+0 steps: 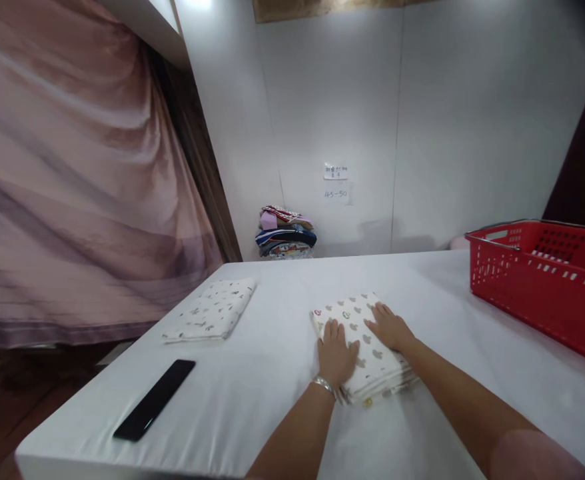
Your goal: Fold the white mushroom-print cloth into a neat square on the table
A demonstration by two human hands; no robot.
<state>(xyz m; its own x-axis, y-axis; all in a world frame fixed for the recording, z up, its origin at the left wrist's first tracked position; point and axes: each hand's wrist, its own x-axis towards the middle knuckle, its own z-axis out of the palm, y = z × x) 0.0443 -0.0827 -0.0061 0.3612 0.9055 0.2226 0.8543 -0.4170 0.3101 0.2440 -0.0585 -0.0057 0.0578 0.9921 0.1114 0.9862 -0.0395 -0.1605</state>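
A white cloth [367, 343] printed with grey shapes lies folded in several layers on the white-covered table [252, 393]. My left hand [337, 357] rests flat on its left side, fingers spread. On its right edge lies my right hand [391, 327], palm down with the fingers stretched out. Both hands touch the top layer, and neither grips it. The layered edges show at the near side of the cloth. Toward the table's left edge is another folded white cloth [215, 310] with small dark prints, apart from my hands.
A black flat bar-shaped object [155, 400] lies at the table's near left. The red plastic basket [542, 287] with metal handles stands on the right. Behind the table is a pile of folded fabrics [286, 233] against the white wall. A pink curtain [82, 173] hangs on the left.
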